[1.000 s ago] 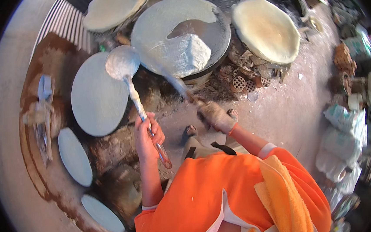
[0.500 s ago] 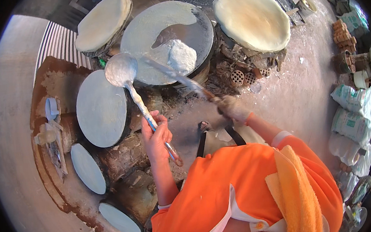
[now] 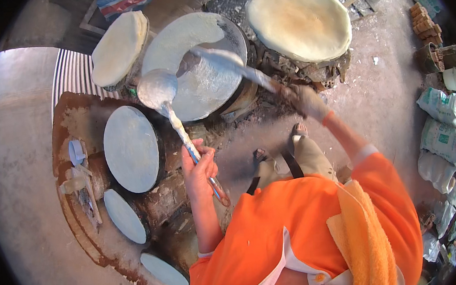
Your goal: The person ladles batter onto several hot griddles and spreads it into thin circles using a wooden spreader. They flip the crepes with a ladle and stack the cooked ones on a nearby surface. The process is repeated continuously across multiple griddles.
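Ladle (image 3: 178, 127) gripped in the left hand (image 3: 200, 166) near the centre, scraper (image 3: 252, 73) clenched in the right hand (image 3: 308, 103) at two o'clock, extended, blurred, over the griddle (image 3: 237, 37) at eleven o'clock, mostly coated with pale batter (image 3: 203, 93).

Left hand (image 3: 198, 168) upright, fingers (image 3: 206, 157) curled closed, right forearm (image 3: 346, 133) angled forward, right hand (image 3: 308, 103) clenched, blurred

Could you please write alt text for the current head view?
A person's left hand holds a long ladle, and the right hand a blurred long-bladed tool over a large round plate partly coated in a pale layer. Three smaller round plates stand at left; two thick pale discs flank the coated one.
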`<state>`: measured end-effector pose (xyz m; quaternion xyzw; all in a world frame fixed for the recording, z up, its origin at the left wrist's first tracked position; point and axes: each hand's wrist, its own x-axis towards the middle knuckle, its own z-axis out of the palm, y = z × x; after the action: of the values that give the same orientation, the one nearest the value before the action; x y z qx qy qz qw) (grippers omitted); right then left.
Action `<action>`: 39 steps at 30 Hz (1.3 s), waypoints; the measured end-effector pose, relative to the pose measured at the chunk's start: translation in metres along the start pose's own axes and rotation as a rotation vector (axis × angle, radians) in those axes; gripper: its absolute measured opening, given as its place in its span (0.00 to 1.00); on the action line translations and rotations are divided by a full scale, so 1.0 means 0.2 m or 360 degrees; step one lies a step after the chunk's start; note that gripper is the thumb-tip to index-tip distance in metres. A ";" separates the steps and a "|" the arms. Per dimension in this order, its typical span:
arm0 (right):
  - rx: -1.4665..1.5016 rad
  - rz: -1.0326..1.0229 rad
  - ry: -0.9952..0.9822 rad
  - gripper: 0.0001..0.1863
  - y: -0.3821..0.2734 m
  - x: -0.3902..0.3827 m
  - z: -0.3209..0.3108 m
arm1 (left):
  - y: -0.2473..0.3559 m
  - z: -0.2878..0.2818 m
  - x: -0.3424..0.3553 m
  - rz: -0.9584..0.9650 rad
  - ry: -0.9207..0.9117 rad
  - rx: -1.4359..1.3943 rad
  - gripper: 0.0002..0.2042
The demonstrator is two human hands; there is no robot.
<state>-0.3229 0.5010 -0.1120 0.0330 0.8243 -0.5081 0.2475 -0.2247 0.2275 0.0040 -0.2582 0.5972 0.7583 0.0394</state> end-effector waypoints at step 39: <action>-0.0821 -0.0528 0.0108 0.23 -0.22 0.02 0.38 | 0.00 -0.23 0.13 -0.0013 -0.0195 -0.0452 0.10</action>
<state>-0.3118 0.4142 -0.1048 -0.1490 0.9280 -0.3143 0.1338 -0.2313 0.1777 -0.0155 -0.2167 0.4794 0.8494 0.0419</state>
